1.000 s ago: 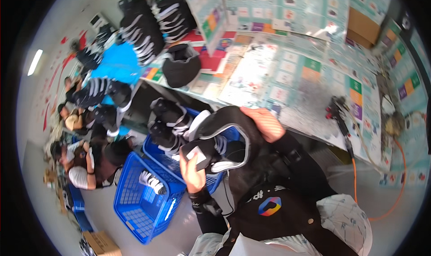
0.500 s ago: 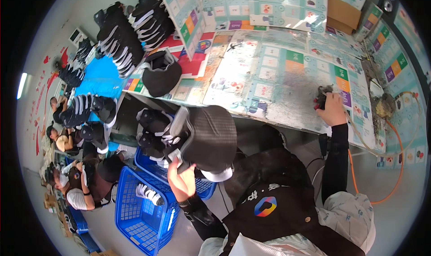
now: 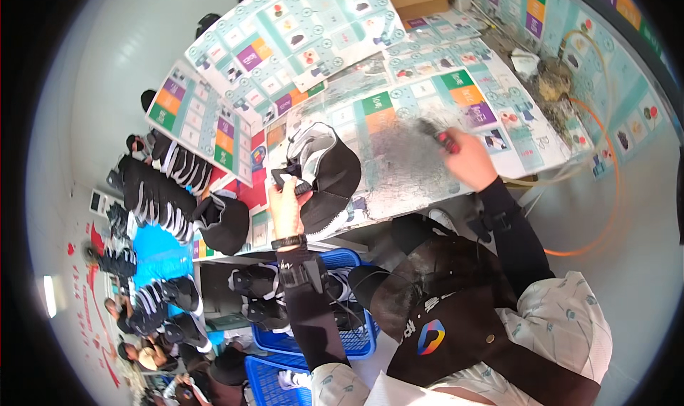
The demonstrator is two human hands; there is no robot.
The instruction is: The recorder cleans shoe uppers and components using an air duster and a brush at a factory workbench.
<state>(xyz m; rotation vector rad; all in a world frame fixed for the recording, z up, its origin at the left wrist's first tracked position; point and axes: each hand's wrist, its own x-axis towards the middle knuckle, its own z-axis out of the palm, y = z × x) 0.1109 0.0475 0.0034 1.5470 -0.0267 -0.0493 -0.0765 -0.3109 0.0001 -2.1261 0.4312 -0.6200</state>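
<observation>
My left hand point(image 3: 285, 208) grips a black shoe point(image 3: 338, 177) by a dark flap with a pale patch. The shoe is tilted over the front edge of the worktable, its grey-lined opening upward and a white edge along its bottom. My right hand point(image 3: 472, 161), slightly blurred, is closed around a small dark brush point(image 3: 447, 142) with a red part. The brush is over the dark-smudged middle of the table, apart from the shoe. Another black shoe point(image 3: 224, 222) stands at the table's left end.
The worktable point(image 3: 399, 192) is covered with printed sheets, with upright printed boards point(image 3: 206, 125) behind. Stacked black-and-white shoes point(image 3: 153, 196) stand left. Blue baskets point(image 3: 360, 338) with shoes sit below the front edge. An orange hose point(image 3: 618, 192) hangs right. Several people work at far left.
My left hand has lifted the shoe from above the basket up to the table's front edge. My right hand has moved the brush left across the table. The view has turned.
</observation>
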